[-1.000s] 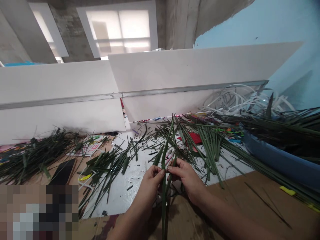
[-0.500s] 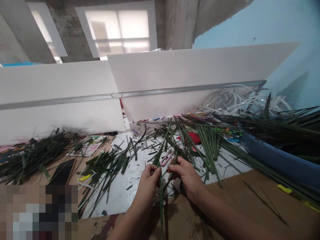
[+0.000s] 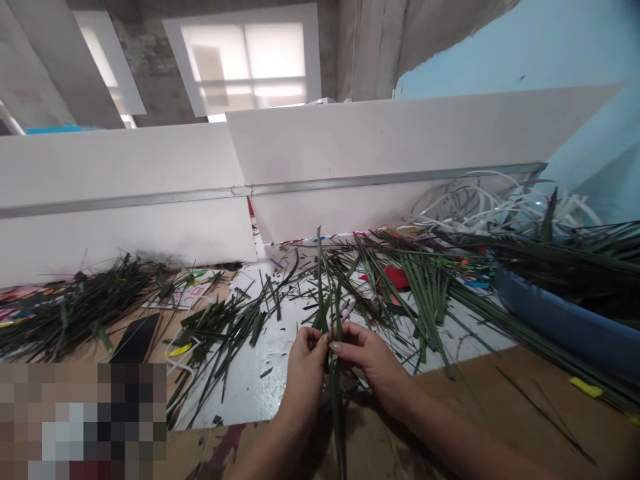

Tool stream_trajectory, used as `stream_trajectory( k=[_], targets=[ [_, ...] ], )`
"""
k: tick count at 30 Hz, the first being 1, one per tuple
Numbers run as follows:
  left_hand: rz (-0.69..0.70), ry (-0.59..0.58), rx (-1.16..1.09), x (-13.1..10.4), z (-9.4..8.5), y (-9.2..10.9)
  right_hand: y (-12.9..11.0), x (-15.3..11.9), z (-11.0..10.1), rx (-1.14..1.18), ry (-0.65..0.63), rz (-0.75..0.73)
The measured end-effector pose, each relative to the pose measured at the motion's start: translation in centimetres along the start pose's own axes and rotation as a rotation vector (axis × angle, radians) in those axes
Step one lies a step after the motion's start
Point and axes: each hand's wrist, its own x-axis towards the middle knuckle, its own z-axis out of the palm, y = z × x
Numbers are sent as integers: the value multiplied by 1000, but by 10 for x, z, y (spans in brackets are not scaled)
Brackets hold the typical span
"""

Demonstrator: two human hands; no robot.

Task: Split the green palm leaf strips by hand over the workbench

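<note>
Long green leaf strips (image 3: 336, 407) run between my hands, pointing away from me at the top and hanging down toward me below. My left hand (image 3: 306, 363) pinches the strips between thumb and curled fingers. Right beside it, my right hand (image 3: 367, 353) is closed on them too, its thumb pressed close to the left thumb. Just beyond my fingers lies a pink cutter (image 3: 346, 312), partly hidden by the strips. Cut leaf pieces lie scattered on the white sheet (image 3: 240, 393) around my hands.
A pile of dark leaf strips (image 3: 90, 300) lies at left, near a phone (image 3: 137, 339). More strips (image 3: 425, 287) fan out at right, before a blue basin (image 3: 565, 317) full of leaves. Coiled white bands (image 3: 475, 200) rest by the white panels (image 3: 400, 137). Brown cardboard (image 3: 480, 400) covers the front.
My right hand has moved left, up against my left hand, bringing its strip alongside the other. The strips now stand closer together, and the cutter is more covered. The view has shifted slightly.
</note>
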Motion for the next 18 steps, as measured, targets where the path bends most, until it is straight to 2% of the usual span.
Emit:
stream_trajectory(
  k=[3, 7, 9, 18],
  targets=[
    [-50, -38, -39, -2, 0, 1, -1, 0, -1, -15, 25, 21],
    [-191, -184, -106, -3, -1, -4, -2, 4, -6, 0, 71, 4],
    [-235, -221, -123, -3, -2, -6, -3, 5, -8, 6, 87, -5],
    [-229, -164, -106, 1, -1, -7, 0, 4, -7, 74, 76, -36]
  ],
)
